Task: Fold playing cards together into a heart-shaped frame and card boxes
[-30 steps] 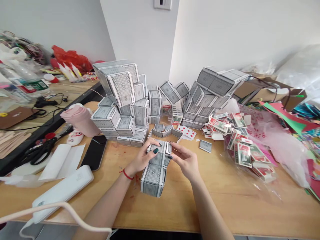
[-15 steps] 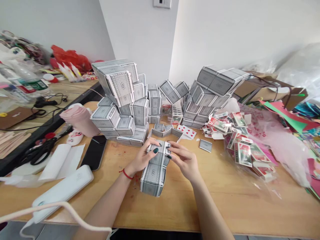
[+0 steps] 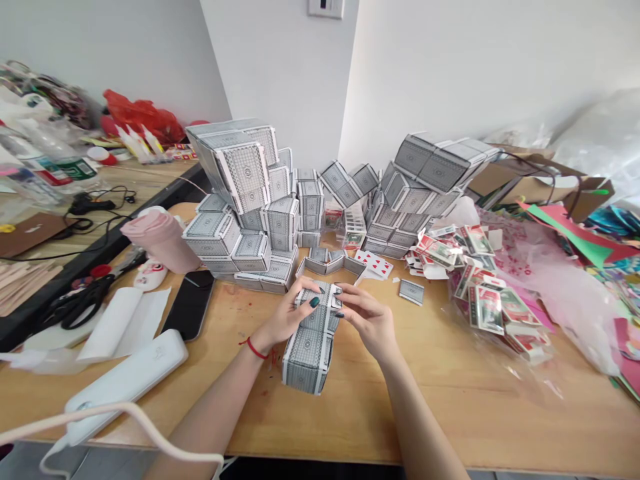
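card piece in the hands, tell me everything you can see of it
The card piece looks like folded playing cards: boxy sections joined in a row, patterned grey and white backs outward, white edges showing. It slants, its near end to the lower left. The left hand grips the far part from the left; the right hand touches that part's right side. Whether it rests on the table is unclear.

Table left: phone is lying right of scissors, before cup.
Back: playing cards are lying before right stack.
Front: card block is sitting between left hand, right hand.
Right: packs are lying left of bag.
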Action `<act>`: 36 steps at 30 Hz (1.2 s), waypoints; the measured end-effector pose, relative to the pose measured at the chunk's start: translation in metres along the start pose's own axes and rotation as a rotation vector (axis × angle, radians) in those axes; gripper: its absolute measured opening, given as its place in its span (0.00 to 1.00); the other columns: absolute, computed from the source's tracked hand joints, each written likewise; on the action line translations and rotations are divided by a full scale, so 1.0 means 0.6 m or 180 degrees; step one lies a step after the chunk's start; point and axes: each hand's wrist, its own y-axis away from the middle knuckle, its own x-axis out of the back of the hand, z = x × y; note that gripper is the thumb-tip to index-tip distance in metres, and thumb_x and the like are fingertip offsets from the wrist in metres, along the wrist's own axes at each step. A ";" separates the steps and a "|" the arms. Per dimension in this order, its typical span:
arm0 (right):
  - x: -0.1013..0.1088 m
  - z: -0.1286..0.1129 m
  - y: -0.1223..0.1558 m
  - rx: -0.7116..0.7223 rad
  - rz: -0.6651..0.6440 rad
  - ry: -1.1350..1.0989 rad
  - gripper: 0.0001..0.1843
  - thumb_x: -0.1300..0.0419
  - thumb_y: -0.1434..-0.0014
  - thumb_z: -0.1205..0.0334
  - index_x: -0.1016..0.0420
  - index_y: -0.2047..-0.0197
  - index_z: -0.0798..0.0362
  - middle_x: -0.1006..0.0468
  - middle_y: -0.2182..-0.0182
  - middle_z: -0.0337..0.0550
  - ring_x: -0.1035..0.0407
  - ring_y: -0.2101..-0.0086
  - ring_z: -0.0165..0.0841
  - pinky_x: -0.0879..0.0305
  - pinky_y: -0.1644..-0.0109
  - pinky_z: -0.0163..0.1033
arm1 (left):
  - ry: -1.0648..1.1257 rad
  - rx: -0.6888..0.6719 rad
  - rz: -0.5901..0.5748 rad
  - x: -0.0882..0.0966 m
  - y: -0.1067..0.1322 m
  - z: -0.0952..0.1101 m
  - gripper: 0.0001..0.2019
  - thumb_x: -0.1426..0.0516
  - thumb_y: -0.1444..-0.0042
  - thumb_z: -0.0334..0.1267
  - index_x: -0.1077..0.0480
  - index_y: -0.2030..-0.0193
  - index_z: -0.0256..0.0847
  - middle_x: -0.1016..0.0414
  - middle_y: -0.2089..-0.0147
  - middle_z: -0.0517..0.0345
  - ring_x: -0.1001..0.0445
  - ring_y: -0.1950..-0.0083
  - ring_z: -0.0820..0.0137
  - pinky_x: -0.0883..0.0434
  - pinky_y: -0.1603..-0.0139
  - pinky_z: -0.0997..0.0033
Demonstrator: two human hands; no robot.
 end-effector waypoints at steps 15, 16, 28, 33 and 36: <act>-0.006 0.000 -0.002 -0.0158 0.0122 -0.0252 0.15 0.30 0.59 0.60 0.22 0.64 0.48 0.26 0.58 0.44 0.31 0.55 0.39 0.31 0.50 0.46 | -0.0159 -0.0100 -0.0177 -0.003 0.001 -0.001 0.08 0.49 0.43 0.42 0.38 0.59 0.41 0.37 0.58 0.55 0.38 0.52 0.68 0.40 0.48 0.67; -0.006 0.001 -0.002 -0.0209 0.0157 -0.0273 0.17 0.30 0.59 0.60 0.22 0.63 0.48 0.25 0.58 0.43 0.30 0.56 0.39 0.31 0.50 0.47 | -0.0163 -0.0107 -0.0176 -0.002 0.001 -0.001 0.08 0.49 0.43 0.42 0.38 0.59 0.42 0.38 0.57 0.55 0.38 0.52 0.68 0.40 0.47 0.67; -0.009 0.005 0.003 -0.0108 0.0130 -0.0170 0.30 0.31 0.59 0.53 0.28 0.51 0.49 0.25 0.54 0.47 0.30 0.56 0.41 0.33 0.49 0.50 | 0.0016 -0.0312 0.0013 -0.002 0.003 0.003 0.14 0.44 0.48 0.48 0.36 0.61 0.40 0.37 0.56 0.53 0.36 0.52 0.64 0.39 0.49 0.64; 0.008 -0.010 0.002 0.0153 0.0189 0.0187 0.28 0.44 0.47 0.43 0.31 0.48 0.50 0.25 0.59 0.47 0.31 0.70 0.32 0.30 0.66 0.39 | 0.0620 -0.0236 0.0841 -0.005 0.008 0.007 0.29 0.48 0.55 0.63 0.36 0.56 0.42 0.33 0.55 0.50 0.34 0.53 0.62 0.37 0.50 0.63; 0.019 -0.018 0.004 -0.0167 -0.0193 0.0261 0.29 0.52 0.43 0.41 0.33 0.46 0.51 0.25 0.62 0.46 0.38 0.81 0.25 0.36 0.79 0.33 | 0.0996 0.0082 0.0957 -0.003 0.007 0.008 0.34 0.55 0.55 0.68 0.37 0.52 0.43 0.31 0.56 0.51 0.32 0.54 0.62 0.35 0.51 0.62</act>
